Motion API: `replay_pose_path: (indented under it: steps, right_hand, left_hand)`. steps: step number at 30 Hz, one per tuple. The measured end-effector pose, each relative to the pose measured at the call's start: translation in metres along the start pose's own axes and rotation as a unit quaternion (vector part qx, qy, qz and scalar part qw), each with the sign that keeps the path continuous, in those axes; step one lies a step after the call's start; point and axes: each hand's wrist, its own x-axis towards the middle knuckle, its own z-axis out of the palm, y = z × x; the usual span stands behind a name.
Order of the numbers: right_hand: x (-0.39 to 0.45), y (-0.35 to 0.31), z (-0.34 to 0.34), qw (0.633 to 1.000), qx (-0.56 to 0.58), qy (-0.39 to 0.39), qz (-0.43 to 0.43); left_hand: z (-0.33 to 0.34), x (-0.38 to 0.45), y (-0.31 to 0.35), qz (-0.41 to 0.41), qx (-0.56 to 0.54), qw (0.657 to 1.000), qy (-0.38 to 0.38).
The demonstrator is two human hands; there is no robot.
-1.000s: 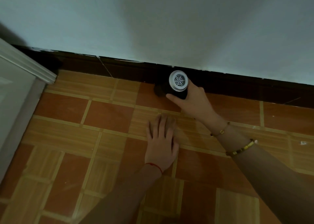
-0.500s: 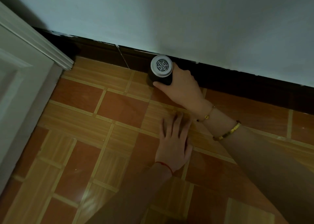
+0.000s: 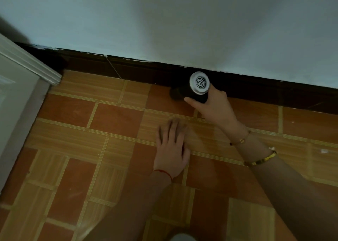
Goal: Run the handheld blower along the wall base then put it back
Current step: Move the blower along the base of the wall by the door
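Note:
The handheld blower (image 3: 198, 84) is a dark cylinder with a round white grille at its rear end facing up at me. My right hand (image 3: 214, 107) grips its body, fingers and thumb wrapped round it. Its nozzle points left and down at the dark skirting board (image 3: 139, 72) where the pale wall (image 3: 182, 21) meets the floor. My left hand (image 3: 172, 149) lies flat on the tiled floor (image 3: 113, 118) just below the blower, fingers straight and slightly spread, holding nothing.
A white door frame (image 3: 27, 87) juts in at the left, ending beside the skirting. Orange and wood-pattern tiles cover the floor. A pale rounded object (image 3: 182, 238) peeks in at the bottom edge. Bracelets sit on my right wrist.
The view has swung back, so wall and frame sit differently in the picture. The blower stays at the skirting with the same grip, a little farther from the door frame than half a second ago.

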Motion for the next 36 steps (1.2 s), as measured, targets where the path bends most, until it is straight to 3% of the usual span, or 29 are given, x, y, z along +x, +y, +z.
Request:
replay_pose_path:
  steps: [11, 17, 22, 29, 34, 36]
  right_hand:
    - [-0.061, 0.041, -0.053, 0.989, -0.037, 0.12, 0.081]
    - [-0.073, 0.041, -0.063, 0.993, -0.017, 0.052, 0.103]
    - [-0.084, 0.053, -0.079, 0.982, -0.047, 0.137, 0.123]
    - [-0.088, 0.062, -0.092, 0.99, 0.043, -0.025, 0.129]
    - [-0.094, 0.064, -0.079, 0.979, -0.032, 0.137, 0.145]
    - [-0.095, 0.063, -0.076, 0.983, -0.002, 0.119, 0.138]
  left_hand:
    - [-0.001, -0.001, 0.002, -0.002, 0.005, 1.0, 0.015]
    - [-0.001, -0.002, 0.003, -0.003, 0.016, 1.0, 0.013]
    - [0.0, -0.002, 0.003, 0.001, 0.024, 0.999, 0.021]
    - [0.002, -0.002, 0.0, 0.002, 0.025, 0.999, 0.022]
    - [0.003, -0.002, 0.0, 0.004, 0.019, 0.999, 0.03]
    - [0.004, -0.003, 0.0, 0.004, 0.019, 0.999, 0.032]
